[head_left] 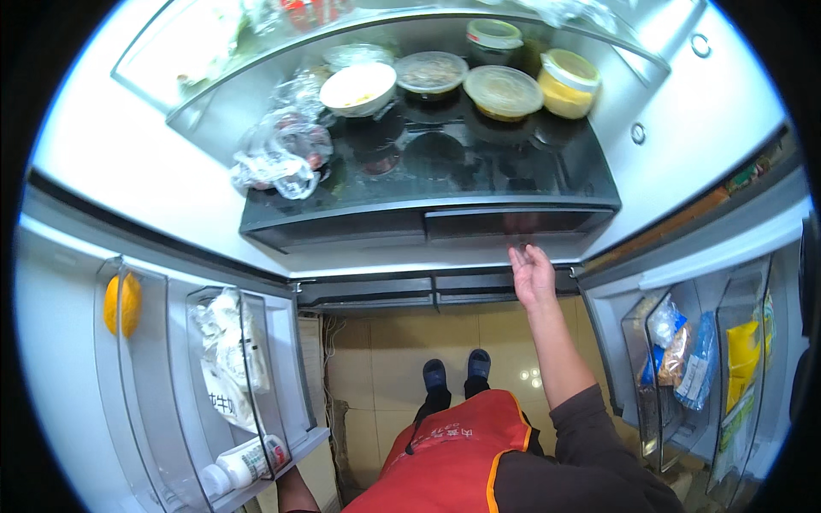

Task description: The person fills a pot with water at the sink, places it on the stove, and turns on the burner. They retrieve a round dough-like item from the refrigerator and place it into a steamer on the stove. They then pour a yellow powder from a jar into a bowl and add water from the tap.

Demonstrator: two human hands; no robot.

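I stand before an open refrigerator with both doors swung out. My right hand [534, 275] is raised palm up just below the front of the right-hand drawer [513, 225], its fingers stretched out and holding nothing. Whether the fingertips touch the drawer's lower edge I cannot tell. Of my left arm only the forearm [295, 493] shows, by the lower edge of the left door [154, 222]; the hand is hidden behind that door. Above the drawers, a dark glass shelf [436, 158] carries a white bowl [359, 89], lidded containers [503, 91] and clear plastic bags [282, 152].
The left door's bins hold a yellow-orange fruit [122, 304], a white bag [229, 359] and a white bottle [244, 462]. Packages [697, 363] and a yellow pouch [743, 363] fill the right door's bins. A glass jar [569, 83] stands at the shelf's right. Tiled floor [376, 368] lies below.
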